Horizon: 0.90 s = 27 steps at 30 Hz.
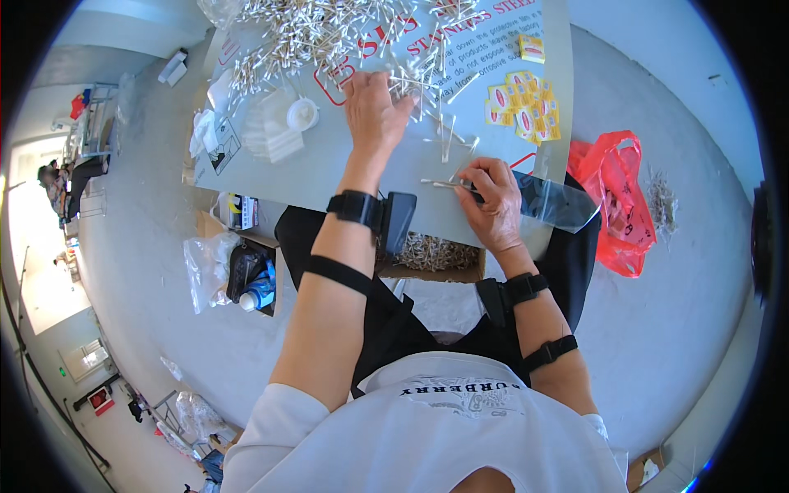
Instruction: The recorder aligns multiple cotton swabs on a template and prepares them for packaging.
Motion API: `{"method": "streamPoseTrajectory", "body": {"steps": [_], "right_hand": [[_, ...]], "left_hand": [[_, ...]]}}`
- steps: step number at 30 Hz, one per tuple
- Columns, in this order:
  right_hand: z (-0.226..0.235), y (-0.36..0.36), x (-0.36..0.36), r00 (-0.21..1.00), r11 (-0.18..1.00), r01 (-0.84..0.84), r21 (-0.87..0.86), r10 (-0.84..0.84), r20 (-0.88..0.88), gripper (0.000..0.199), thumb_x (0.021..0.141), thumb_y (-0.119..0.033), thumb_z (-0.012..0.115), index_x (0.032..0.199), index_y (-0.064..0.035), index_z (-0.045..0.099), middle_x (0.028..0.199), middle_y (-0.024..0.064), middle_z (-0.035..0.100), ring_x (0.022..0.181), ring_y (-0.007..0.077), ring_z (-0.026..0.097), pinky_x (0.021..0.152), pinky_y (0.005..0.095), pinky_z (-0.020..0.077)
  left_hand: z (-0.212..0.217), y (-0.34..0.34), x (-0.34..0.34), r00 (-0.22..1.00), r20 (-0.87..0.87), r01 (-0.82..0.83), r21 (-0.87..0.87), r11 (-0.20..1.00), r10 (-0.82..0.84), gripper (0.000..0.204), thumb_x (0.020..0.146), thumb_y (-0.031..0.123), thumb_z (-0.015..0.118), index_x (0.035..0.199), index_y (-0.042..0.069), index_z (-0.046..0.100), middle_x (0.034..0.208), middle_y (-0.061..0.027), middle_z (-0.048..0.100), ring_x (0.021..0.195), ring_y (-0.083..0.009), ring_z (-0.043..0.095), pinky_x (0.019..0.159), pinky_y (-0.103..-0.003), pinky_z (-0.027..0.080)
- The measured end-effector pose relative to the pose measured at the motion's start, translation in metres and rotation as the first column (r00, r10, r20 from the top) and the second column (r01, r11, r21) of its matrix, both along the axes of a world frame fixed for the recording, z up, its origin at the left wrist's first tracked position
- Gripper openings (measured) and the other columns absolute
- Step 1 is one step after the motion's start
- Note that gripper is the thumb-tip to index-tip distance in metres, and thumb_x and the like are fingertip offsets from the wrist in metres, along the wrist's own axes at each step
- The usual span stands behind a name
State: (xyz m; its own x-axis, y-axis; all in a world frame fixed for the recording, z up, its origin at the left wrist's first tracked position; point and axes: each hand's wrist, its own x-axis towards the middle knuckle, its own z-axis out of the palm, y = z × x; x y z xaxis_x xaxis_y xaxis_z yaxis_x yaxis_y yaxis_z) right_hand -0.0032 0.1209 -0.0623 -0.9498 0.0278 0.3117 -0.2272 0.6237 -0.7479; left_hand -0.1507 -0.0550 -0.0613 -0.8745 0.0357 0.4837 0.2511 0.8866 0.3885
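A large heap of cotton swabs (304, 37) covers the far side of the table (386, 177). My left hand (378, 111) rests at the heap's near edge with its thumb apart from the bent fingers. Its fingertips touch or hover over the swabs; which one I cannot tell. Closer to the table's near edge, my right hand (493, 201) pinches a few cotton swabs (441, 183) between thumb and fingers, their tips pointing left. Between the two hands several loose swabs (446, 140) lie scattered.
Left on the table are clear plastic bags (269, 127) and a round white container (302, 115). Small yellow packets (526, 111) lie right. A red plastic bag (612, 201) hangs by the right edge. Below are a box of swabs (436, 252) and a box with a blue bottle (261, 292).
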Motion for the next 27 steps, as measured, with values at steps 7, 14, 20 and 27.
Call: {"method": "streamPoseTrajectory", "body": {"steps": [7, 14, 20, 27], "right_hand": [[-0.002, 0.002, 0.0, 1.0, 1.0, 0.014, 0.001, -0.014, -0.012, 0.021, 0.069, -0.006, 0.072, 0.089, -0.0073, 0.065, 0.095, 0.0064, 0.059, 0.089, 0.0287, 0.058, 0.078, 0.0394, 0.0488], [-0.003, 0.0, -0.001, 1.0, 1.0, 0.022, 0.001, -0.022, -0.02, 0.021, 0.069, -0.005, 0.073, 0.088, -0.0073, 0.065, 0.094, 0.0057, 0.059, 0.089, 0.0283, 0.059, 0.077, 0.0391, 0.0491], [-0.003, 0.001, -0.001, 1.0, 1.0, 0.022, -0.006, -0.022, 0.006, 0.022, 0.068, -0.005, 0.073, 0.089, -0.0067, 0.065, 0.096, 0.0067, 0.059, 0.09, 0.0286, 0.059, 0.078, 0.0393, 0.0492], [-0.001, 0.002, -0.001, 1.0, 1.0, 0.022, -0.01, -0.022, 0.016, 0.024, 0.068, -0.006, 0.073, 0.091, -0.0066, 0.067, 0.096, 0.0074, 0.059, 0.091, 0.0284, 0.059, 0.078, 0.0395, 0.0491]], "left_hand": [[0.001, -0.016, -0.042, 0.906, 0.395, 0.01, 0.339, 0.941, -0.153, 0.012, 0.077, 0.013, 0.069, 0.078, 0.001, 0.069, 0.074, -0.0143, 0.067, 0.069, -0.0293, 0.065, 0.067, -0.039, 0.05], [-0.003, -0.037, -0.038, 0.999, 0.055, -0.009, 0.138, 0.99, 0.001, 0.022, 0.074, 0.012, 0.073, 0.094, 0.007, 0.068, 0.099, -0.0138, 0.062, 0.095, -0.035, 0.058, 0.083, -0.043, 0.047], [-0.001, 0.003, 0.022, 0.984, 0.053, 0.172, -0.02, 0.985, -0.171, 0.022, 0.07, 0.011, 0.074, 0.091, 0.009, 0.066, 0.093, -0.0094, 0.058, 0.096, -0.0315, 0.053, 0.082, -0.044, 0.043], [-0.006, 0.017, 0.052, 0.957, 0.131, 0.248, 0.094, 0.964, -0.259, 0.024, 0.07, 0.01, 0.074, 0.092, 0.01, 0.064, 0.095, -0.0062, 0.056, 0.098, -0.0302, 0.051, 0.082, -0.044, 0.04]]}}
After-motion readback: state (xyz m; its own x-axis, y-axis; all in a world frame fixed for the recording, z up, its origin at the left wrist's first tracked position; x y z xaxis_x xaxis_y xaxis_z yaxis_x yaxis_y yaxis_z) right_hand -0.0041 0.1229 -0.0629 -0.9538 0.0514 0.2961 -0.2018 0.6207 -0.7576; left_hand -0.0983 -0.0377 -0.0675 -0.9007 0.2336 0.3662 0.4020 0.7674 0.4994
